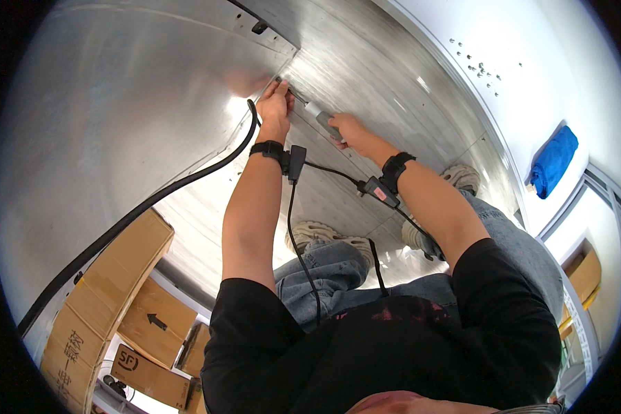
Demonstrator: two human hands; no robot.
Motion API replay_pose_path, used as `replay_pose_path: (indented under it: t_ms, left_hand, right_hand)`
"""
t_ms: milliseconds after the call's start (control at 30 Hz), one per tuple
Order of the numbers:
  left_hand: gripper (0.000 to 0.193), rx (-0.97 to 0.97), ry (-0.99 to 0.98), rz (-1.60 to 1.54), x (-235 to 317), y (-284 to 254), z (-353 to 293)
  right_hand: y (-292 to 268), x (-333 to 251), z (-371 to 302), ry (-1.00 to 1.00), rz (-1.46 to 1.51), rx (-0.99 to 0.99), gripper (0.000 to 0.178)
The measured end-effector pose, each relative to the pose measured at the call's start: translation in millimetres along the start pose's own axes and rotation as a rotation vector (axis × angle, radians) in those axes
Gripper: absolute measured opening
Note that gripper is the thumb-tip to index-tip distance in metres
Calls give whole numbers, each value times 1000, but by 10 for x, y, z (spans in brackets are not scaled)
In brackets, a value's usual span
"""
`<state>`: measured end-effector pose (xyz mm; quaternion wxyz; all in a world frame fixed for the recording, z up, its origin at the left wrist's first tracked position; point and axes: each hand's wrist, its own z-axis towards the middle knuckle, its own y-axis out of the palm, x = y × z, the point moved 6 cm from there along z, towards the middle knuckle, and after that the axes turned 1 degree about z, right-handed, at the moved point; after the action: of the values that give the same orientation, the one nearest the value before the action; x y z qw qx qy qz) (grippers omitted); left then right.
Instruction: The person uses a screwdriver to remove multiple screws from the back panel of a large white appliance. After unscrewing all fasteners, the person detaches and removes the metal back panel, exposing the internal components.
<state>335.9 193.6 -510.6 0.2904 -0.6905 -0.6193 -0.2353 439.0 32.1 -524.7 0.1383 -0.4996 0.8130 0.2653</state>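
A screwdriver with a grey handle and thin metal shaft lies in my right hand, its fingers wrapped round the handle. The shaft slants up and left to the lower edge of a large shiny metal panel. My left hand is at that edge, fingers pinched together beside the shaft's tip. Whatever the left fingers hold is hidden. A thick black cable curves along the panel and ends close to my left wrist. Both wrists wear black straps with small boxes and thin cords.
Cardboard boxes stand at lower left beside the panel. On a white surface at right are several small metal screws and a rolled blue cloth. Beneath my hands is a grey wood-look floor. My legs are bent close to the work.
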Motion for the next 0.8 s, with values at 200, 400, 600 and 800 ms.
replay_pose_path:
  t_ms: [200, 400, 600, 800]
  left_hand:
    - [44, -6, 13, -2, 12, 26, -38]
    - [34, 22, 16, 47, 9, -28, -12]
    - [31, 35, 28, 12, -14, -33, 35]
    - [41, 26, 4, 24, -4, 25, -70]
  right_hand:
    - [84, -158, -94, -322, -576, 210, 29]
    - [186, -328, -306, -346, -872, 348, 46]
    - [118, -346, -164, -280, -783, 149, 51]
    - [107, -307, -191, -366, -1037, 311, 44]
